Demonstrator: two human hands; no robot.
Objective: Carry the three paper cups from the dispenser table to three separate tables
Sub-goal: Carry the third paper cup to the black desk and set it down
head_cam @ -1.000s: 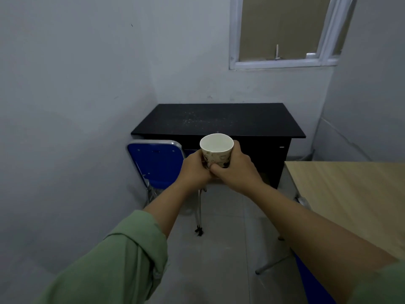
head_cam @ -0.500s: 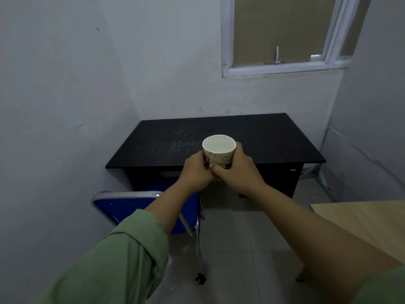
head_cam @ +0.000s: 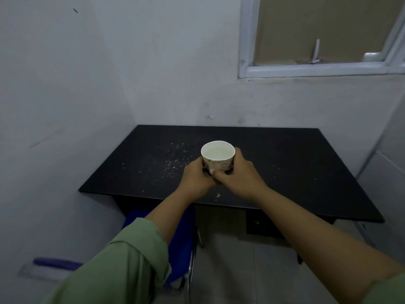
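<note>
Head view: the step in hand looks like the delivery of one paper cup to the black table in the corner. The cup is upright, held over the table's middle, a little toward its near edge; whether its base already touches the top is hidden behind the fingers. The left hand is wrapped on the cup's lower wall from nine o'clock, and the right hand is clamped on it from three o'clock, thumbs meeting at six o'clock under the rim.

The next move, as I judge it, calls for lowering the cup level until it sits flat, then loosening both hands sideways without nudging it, since pale liquid seems to fill it close to the brim.

The cup is a short, tapered cone of thin paper with a rolled white rim and a faint printed pattern; it would dent if squeezed. The table is a flat matte rectangle, dusted with pale specks from ten to eleven o'clock of the cup. A blue chair with metal legs is tucked below at seven o'clock, and green sleeves cover the upper arms.
</note>
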